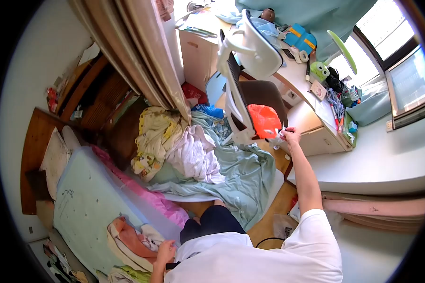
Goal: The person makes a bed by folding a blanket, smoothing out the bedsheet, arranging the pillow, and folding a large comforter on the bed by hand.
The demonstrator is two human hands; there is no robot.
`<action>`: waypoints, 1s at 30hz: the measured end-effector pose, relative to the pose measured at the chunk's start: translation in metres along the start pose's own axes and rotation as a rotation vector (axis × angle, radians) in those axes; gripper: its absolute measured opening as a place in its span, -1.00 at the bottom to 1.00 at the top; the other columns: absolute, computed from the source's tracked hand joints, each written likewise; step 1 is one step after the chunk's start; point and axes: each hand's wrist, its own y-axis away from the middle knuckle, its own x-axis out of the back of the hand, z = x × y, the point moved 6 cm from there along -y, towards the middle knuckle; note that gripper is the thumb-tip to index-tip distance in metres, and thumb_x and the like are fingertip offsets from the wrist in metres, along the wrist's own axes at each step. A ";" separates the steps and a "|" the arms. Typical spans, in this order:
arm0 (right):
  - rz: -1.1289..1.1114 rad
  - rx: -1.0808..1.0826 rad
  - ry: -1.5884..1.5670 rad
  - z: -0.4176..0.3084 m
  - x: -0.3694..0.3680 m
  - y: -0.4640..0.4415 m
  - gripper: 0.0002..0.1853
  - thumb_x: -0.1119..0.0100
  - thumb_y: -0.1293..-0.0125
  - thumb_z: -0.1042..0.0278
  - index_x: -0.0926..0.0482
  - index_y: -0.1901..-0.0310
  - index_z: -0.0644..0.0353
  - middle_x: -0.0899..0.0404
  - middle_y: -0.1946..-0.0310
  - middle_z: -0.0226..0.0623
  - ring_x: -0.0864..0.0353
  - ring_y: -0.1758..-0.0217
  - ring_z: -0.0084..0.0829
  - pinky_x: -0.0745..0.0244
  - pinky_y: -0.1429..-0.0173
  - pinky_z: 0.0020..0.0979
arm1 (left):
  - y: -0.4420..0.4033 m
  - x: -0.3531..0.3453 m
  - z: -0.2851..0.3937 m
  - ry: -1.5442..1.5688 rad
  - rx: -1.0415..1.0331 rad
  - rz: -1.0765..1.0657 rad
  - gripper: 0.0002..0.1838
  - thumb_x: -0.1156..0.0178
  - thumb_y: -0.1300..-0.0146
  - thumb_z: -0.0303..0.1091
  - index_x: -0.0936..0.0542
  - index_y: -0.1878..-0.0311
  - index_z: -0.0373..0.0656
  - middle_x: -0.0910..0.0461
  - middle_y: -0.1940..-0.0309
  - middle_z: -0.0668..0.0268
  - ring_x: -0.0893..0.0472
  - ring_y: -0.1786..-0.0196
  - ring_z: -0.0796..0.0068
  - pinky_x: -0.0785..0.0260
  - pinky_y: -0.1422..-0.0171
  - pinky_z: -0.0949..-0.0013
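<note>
Open air above the green sheet [245, 174]; chair [266, 94] as obstacle before desk [297, 78].

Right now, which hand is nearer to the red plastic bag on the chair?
Right. The right hand is just beside the red plastic bag, pinching a small white item; the left hand is far from it, by the bed.

Right hand [292, 135] pinching white scrap [282, 133] beside red bag [264, 121] on chair [264, 94]; left hand [165, 251] beside orange cloth [127, 238].
</note>
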 end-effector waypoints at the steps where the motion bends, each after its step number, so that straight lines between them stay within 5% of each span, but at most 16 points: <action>1: 0.021 -0.048 0.053 0.004 -0.004 -0.015 -0.65 -0.30 0.11 0.73 -0.42 0.26 0.27 -0.49 0.28 -0.15 -0.59 0.39 -0.32 -0.66 0.45 -0.39 | -0.011 -0.002 0.010 0.045 0.044 -0.034 -0.72 -0.21 0.00 -0.44 -0.58 0.16 -0.26 -0.58 0.32 0.09 -0.61 0.32 0.24 -0.47 0.21 0.32; 2: 0.001 -0.098 0.094 0.010 -0.008 -0.027 -0.57 -0.30 0.11 0.73 -0.41 0.15 0.28 -0.45 0.18 -0.07 -0.59 0.37 -0.25 -0.63 0.48 -0.37 | -0.018 -0.007 0.022 0.090 0.086 -0.067 -0.71 -0.22 0.00 -0.43 -0.58 0.15 -0.25 -0.58 0.31 0.07 -0.61 0.31 0.22 -0.47 0.21 0.30; 5: -0.373 -0.712 0.183 0.065 -0.020 -0.055 -0.96 -0.19 -0.13 0.52 -0.55 0.37 0.26 -0.50 0.67 -0.38 -0.49 0.67 -0.54 -0.46 0.61 -0.59 | -0.073 -0.008 0.095 0.224 0.056 -0.137 -0.73 -0.20 -0.05 -0.42 -0.57 0.13 -0.25 -0.58 0.30 0.08 -0.60 0.30 0.21 -0.46 0.19 0.31; 8: -0.395 -0.949 -0.296 0.120 -0.028 -0.067 -0.95 -0.10 -0.19 0.56 -0.52 0.33 0.34 -0.56 0.52 -0.28 -0.59 0.50 -0.50 -0.56 0.43 -0.63 | -0.163 -0.009 0.200 0.177 -0.219 -0.183 -0.77 -0.15 -0.12 -0.44 -0.56 0.13 -0.26 -0.55 0.22 0.11 -0.56 0.16 0.18 -0.41 0.05 0.31; 13: -0.569 -0.884 -0.375 0.085 -0.032 -0.042 -0.93 -0.16 -0.16 0.58 -0.50 0.33 0.36 -0.54 0.49 -0.27 -0.57 0.49 -0.53 -0.58 0.41 -0.62 | -0.323 -0.069 0.394 0.135 -0.792 -0.115 -0.51 -0.11 -0.05 -0.54 -0.35 -0.13 -0.33 -0.30 -0.15 0.01 -0.27 -0.25 0.05 -0.13 -0.32 0.20; 15: -0.686 -0.933 -0.461 0.086 -0.033 -0.040 -0.89 -0.17 -0.17 0.58 -0.52 0.26 0.37 -0.56 0.43 -0.28 -0.58 0.44 -0.53 -0.58 0.39 -0.63 | -0.381 -0.104 0.450 -0.175 -0.930 0.124 -0.36 -0.15 0.03 -0.53 -0.24 -0.20 -0.37 -0.25 -0.20 -0.04 -0.27 -0.25 0.03 -0.06 -0.36 0.18; 17: -0.709 -0.793 -0.513 0.071 -0.031 -0.042 -0.86 -0.16 -0.18 0.57 -0.52 0.21 0.33 -0.57 0.39 -0.30 -0.58 0.41 -0.52 -0.58 0.36 -0.60 | -0.430 -0.139 0.471 -0.518 -0.826 0.245 -0.45 -0.15 0.09 -0.46 -0.38 -0.06 -0.40 -0.38 -0.11 0.01 -0.32 -0.23 0.10 -0.01 -0.37 0.14; 20: -0.527 -0.573 -0.584 0.050 -0.022 -0.050 -0.84 -0.20 -0.16 0.54 -0.53 0.20 0.23 -0.58 0.35 -0.33 -0.58 0.40 -0.53 -0.59 0.35 -0.58 | -0.495 -0.192 0.459 -0.585 -0.776 -0.046 -0.62 -0.15 0.05 -0.38 -0.51 0.10 -0.31 -0.56 0.11 0.09 -0.51 -0.04 0.15 -0.23 -0.21 0.14; 23: -0.447 -0.425 -0.514 0.049 -0.004 -0.062 -0.84 -0.26 -0.13 0.50 -0.54 0.24 0.21 -0.59 0.36 -0.35 -0.60 0.37 -0.55 -0.59 0.33 -0.57 | -0.489 -0.150 0.469 -0.241 -0.491 -0.137 -0.75 -0.09 -0.03 -0.38 -0.56 0.22 -0.26 -0.63 0.33 0.17 -0.61 0.23 0.15 -0.42 0.07 0.12; 24: -0.445 -0.383 -0.468 0.045 -0.001 -0.063 -0.85 -0.26 -0.13 0.50 -0.54 0.24 0.21 -0.60 0.36 -0.35 -0.60 0.37 -0.55 -0.59 0.33 -0.57 | -0.512 -0.159 0.454 -0.046 -0.494 0.072 -0.78 -0.10 -0.09 -0.37 -0.58 0.20 -0.22 -0.63 0.43 0.23 -0.62 0.42 0.29 -0.46 0.33 0.20; 27: -0.511 -0.311 -0.408 0.038 -0.009 -0.068 -0.84 -0.24 -0.16 0.48 -0.57 0.21 0.25 -0.61 0.34 -0.32 -0.61 0.33 -0.52 -0.58 0.29 -0.55 | -0.518 -0.123 0.469 0.860 -0.217 -0.062 -0.64 -0.06 -0.12 -0.45 -0.52 -0.04 -0.17 -0.60 0.47 0.29 -0.58 0.44 0.53 -0.43 0.35 0.40; 28: -0.558 -0.302 -0.404 0.032 -0.018 -0.066 -0.84 -0.22 -0.17 0.47 -0.57 0.20 0.26 -0.61 0.34 -0.31 -0.60 0.33 -0.52 -0.58 0.28 -0.55 | -0.513 -0.122 0.478 0.936 -0.254 -0.191 -0.64 -0.07 -0.18 -0.52 -0.45 -0.08 -0.21 -0.53 0.44 0.45 -0.50 0.43 0.72 -0.39 0.38 0.57; 30: -0.649 -0.274 -0.348 0.023 -0.044 -0.066 -0.81 -0.15 -0.21 0.51 -0.54 0.13 0.32 -0.59 0.27 -0.24 -0.60 0.27 -0.47 -0.56 0.20 -0.48 | -0.501 -0.114 0.491 1.067 -0.327 -0.195 -0.58 -0.05 -0.20 -0.52 -0.38 -0.16 -0.17 -0.49 0.46 0.48 -0.45 0.47 0.74 -0.33 0.43 0.60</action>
